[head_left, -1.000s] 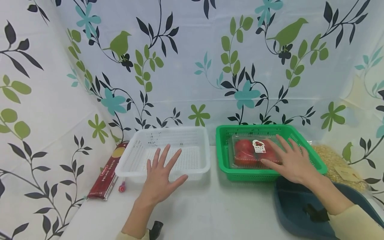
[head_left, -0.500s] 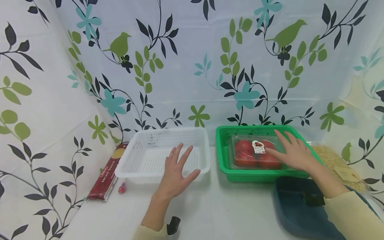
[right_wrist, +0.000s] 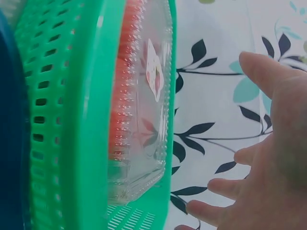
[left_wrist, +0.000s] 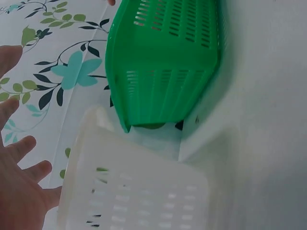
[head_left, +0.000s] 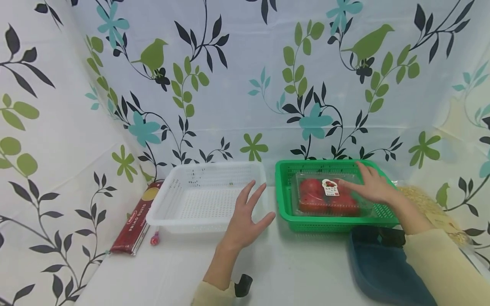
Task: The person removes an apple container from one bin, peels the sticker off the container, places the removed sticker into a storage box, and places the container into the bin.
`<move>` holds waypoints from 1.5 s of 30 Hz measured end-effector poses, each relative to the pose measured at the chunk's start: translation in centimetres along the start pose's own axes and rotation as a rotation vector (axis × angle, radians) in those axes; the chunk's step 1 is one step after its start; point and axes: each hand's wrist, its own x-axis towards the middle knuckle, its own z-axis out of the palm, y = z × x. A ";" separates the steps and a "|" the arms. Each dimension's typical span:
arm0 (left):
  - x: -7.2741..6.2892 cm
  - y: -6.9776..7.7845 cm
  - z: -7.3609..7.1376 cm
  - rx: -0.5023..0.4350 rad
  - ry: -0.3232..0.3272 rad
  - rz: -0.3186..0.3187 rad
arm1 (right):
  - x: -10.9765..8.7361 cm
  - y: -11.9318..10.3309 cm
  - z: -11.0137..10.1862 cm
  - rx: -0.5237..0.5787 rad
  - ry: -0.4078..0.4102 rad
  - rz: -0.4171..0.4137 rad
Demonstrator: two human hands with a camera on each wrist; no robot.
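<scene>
My left hand (head_left: 243, 223) hovers with spread fingers at the front right corner of the white plastic basket (head_left: 210, 204). In the left wrist view the fingers stand beside that basket's rim, with nothing in them. A clear plastic box (head_left: 325, 197) of round red produce, with a white label on its lid, lies inside the green basket (head_left: 325, 224). Over the right part of this box hangs my right hand (head_left: 373, 187), its fingers apart and holding nothing. From the right wrist, a gap shows between the fingers and the box lid.
A dark blue basin (head_left: 386, 267) sits in front of the green basket, under my right forearm. Behind it lies a bag of pale yellow grains (head_left: 428, 208). A red packet (head_left: 134, 223) and a small pink lollipop (head_left: 155, 240) lie at left. Patterned cloth (head_left: 245, 85) hangs behind.
My left hand has moved right, from the front of the white basket to its front right corner. The right hand has shifted slightly back over the box. Baskets and box have stayed put.
</scene>
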 end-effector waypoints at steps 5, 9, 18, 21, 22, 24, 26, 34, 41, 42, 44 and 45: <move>0.0 0.7 1.2 -0.072 -0.005 -0.023 | 0.9 0.6 -0.2 0.113 -0.061 0.034; 0.1 1.3 2.2 -0.112 -0.005 -0.023 | 1.6 1.0 -0.3 0.179 -0.088 0.048; 0.0 2.6 4.4 -0.172 0.018 -0.026 | 1.9 2.7 -0.8 0.322 -0.191 0.156; -0.1 2.9 4.9 -0.172 0.058 -0.017 | 1.9 3.4 -0.9 0.391 -0.219 0.172; -0.1 2.9 5.1 -0.173 0.074 -0.009 | 1.9 3.5 -0.9 0.407 -0.225 0.180; -0.1 3.1 5.4 -0.172 0.093 -0.005 | 2.1 3.9 -0.7 0.446 -0.239 0.206; -0.1 3.3 5.6 -0.177 0.092 -0.020 | 2.3 4.3 -0.6 0.483 -0.253 0.244; -0.4 3.5 7.1 -0.209 0.066 -0.121 | 2.8 5.8 0.2 0.639 -0.350 0.341; -0.7 2.9 8.2 -0.202 0.096 -0.123 | 3.0 6.8 1.0 0.692 -0.372 0.352; -0.7 2.8 8.4 -0.200 0.097 -0.125 | 3.0 6.9 1.0 0.701 -0.373 0.356; -0.9 2.6 8.9 -0.195 0.107 -0.127 | 3.0 7.1 1.2 0.724 -0.374 0.367; -0.9 2.5 9.1 -0.193 0.117 -0.124 | 3.0 7.2 1.3 0.728 -0.374 0.371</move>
